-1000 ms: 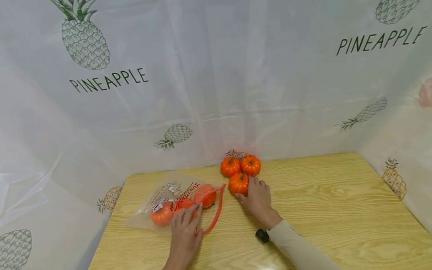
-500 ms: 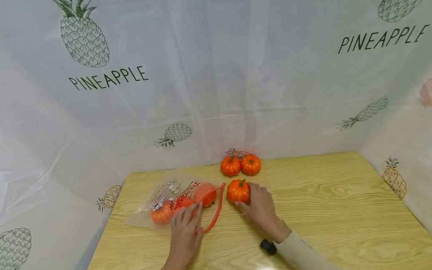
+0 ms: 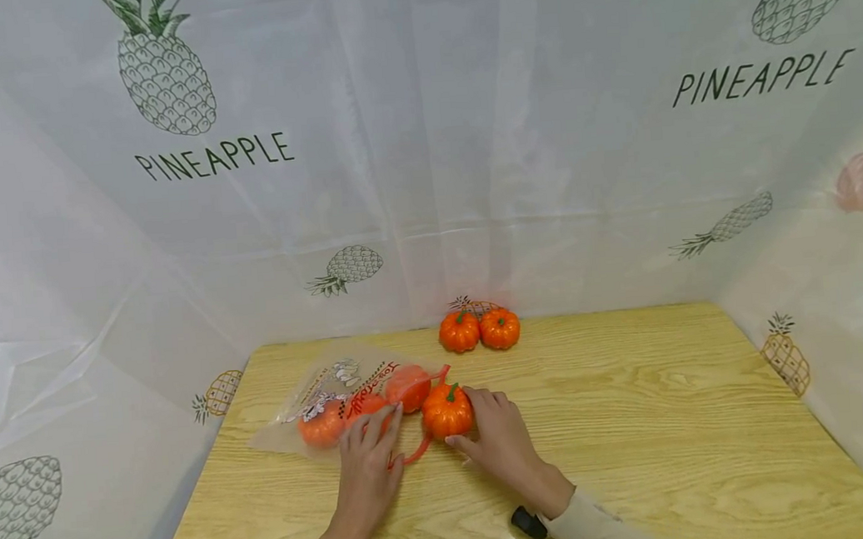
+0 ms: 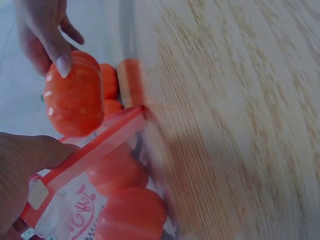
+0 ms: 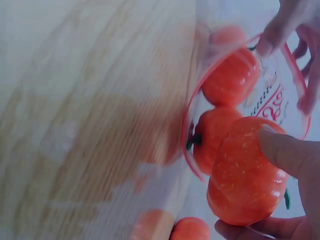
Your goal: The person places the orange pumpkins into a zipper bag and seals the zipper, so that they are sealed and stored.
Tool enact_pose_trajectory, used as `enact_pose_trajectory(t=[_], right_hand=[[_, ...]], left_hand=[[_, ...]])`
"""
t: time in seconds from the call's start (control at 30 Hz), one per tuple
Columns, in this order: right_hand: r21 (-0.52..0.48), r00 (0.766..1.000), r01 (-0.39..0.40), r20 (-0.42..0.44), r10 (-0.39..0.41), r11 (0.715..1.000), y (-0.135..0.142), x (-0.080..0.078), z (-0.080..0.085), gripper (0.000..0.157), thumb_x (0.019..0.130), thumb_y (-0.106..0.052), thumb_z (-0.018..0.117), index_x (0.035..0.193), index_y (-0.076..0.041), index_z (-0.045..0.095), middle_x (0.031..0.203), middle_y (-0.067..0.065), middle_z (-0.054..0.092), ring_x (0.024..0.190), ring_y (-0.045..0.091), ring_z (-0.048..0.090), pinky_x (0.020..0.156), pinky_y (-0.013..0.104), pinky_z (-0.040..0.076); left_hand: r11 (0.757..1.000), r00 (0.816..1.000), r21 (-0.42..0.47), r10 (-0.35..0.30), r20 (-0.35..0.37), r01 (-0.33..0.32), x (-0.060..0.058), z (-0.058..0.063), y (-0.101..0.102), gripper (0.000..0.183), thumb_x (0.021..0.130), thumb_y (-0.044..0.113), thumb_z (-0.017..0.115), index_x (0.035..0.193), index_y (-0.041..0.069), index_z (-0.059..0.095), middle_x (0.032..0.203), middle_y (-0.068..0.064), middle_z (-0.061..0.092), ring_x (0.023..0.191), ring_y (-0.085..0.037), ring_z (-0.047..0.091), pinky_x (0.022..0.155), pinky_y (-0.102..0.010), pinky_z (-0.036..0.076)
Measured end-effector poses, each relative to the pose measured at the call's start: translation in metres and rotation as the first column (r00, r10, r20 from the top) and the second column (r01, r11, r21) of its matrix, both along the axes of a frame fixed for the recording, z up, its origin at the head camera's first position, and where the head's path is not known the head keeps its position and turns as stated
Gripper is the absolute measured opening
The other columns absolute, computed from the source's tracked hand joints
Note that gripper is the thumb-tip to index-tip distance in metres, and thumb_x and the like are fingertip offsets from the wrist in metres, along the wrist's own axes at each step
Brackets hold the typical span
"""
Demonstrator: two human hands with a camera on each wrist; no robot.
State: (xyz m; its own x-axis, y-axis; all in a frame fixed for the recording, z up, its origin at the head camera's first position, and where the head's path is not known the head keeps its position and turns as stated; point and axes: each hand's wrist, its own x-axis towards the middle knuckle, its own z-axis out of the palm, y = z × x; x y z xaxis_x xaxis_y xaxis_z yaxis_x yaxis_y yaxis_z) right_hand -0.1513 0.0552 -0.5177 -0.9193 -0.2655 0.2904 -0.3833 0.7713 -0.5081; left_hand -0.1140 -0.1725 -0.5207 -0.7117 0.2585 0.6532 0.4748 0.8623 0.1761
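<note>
A small orange toy pumpkin (image 3: 445,419) with a green stem is gripped by my right hand (image 3: 502,436), thumb on one side and fingers on the other. It is at the mouth of a clear zip bag (image 3: 291,413) with a red zip strip (image 4: 95,152). My left hand (image 3: 368,466) holds the bag's edge, the strip running between thumb and fingers. In the right wrist view the mouth is spread apart, and pumpkins (image 5: 232,80) show inside the bag. A white slider (image 4: 37,194) sits on the strip near my left thumb.
Two more pumpkins (image 3: 459,332) (image 3: 500,329) stand side by side at the back edge of the wooden table (image 3: 638,422). Behind them hangs a white sheet (image 3: 563,210) printed with pineapples, which also encloses both sides.
My right hand has drawn one pumpkin away from the other two at the back and carried it toward me and left to the bag's mouth. The left hand has stayed in place.
</note>
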Motion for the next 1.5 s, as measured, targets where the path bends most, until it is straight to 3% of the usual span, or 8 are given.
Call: enact_pose_trajectory(t=[0.3,0.7,0.97,1.3,1.5], right_hand=[[0.035,0.993,-0.120,0.014,0.120,0.992,-0.015,0.004,0.001,0.077,0.084,-0.036,0.090,0.144,0.002,0.058,0.131,0.015,0.067,0.117,0.035,0.061,0.100,0.052,0.052],[0.083,0.984,-0.179,0.027,0.178,0.980,-0.034,-0.001,-0.006,0.078,0.087,-0.038,0.088,0.147,-0.001,0.055,0.135,0.013,0.066,0.118,0.031,0.060,0.103,0.048,0.052],[0.017,0.982,-0.181,0.049,0.180,0.983,-0.047,-0.007,-0.011,0.081,0.084,-0.033,0.091,0.148,-0.003,0.052,0.135,0.012,0.067,0.117,0.030,0.061,0.102,0.047,0.052],[0.113,0.983,-0.179,-0.024,0.183,0.977,-0.056,-0.013,-0.020,0.076,0.087,-0.040,0.088,0.145,-0.002,0.058,0.130,0.012,0.064,0.112,0.028,0.060,0.098,0.042,0.053],[0.067,0.989,-0.147,0.013,0.146,0.987,-0.047,-0.012,-0.019,0.069,0.087,-0.037,0.088,0.140,-0.002,0.062,0.127,0.013,0.065,0.113,0.030,0.062,0.097,0.046,0.054]], left_hand=[[1.000,1.000,-0.007,0.007,0.008,-0.007,0.001,0.000,0.000,0.081,0.058,-0.003,0.098,0.134,0.000,0.071,0.134,-0.011,0.065,0.117,-0.035,0.053,0.096,-0.051,0.038],[1.000,1.000,-0.018,0.006,0.006,-0.006,0.002,0.000,0.000,0.080,0.057,0.002,0.101,0.132,0.000,0.072,0.134,-0.011,0.065,0.116,-0.034,0.053,0.096,-0.050,0.038],[0.999,1.000,-0.038,0.010,0.014,-0.009,0.002,0.000,0.001,0.081,0.058,0.002,0.100,0.134,0.002,0.072,0.136,-0.010,0.065,0.115,-0.034,0.053,0.095,-0.051,0.038],[0.998,0.999,-0.063,0.020,0.030,-0.018,0.004,0.001,0.001,0.078,0.060,0.004,0.100,0.133,0.001,0.072,0.136,-0.011,0.065,0.115,-0.034,0.051,0.099,-0.058,0.037],[0.999,1.000,-0.047,0.010,0.028,-0.009,0.002,0.000,0.001,0.079,0.058,0.001,0.100,0.132,0.001,0.072,0.135,-0.011,0.065,0.116,-0.035,0.052,0.101,-0.064,0.037]])
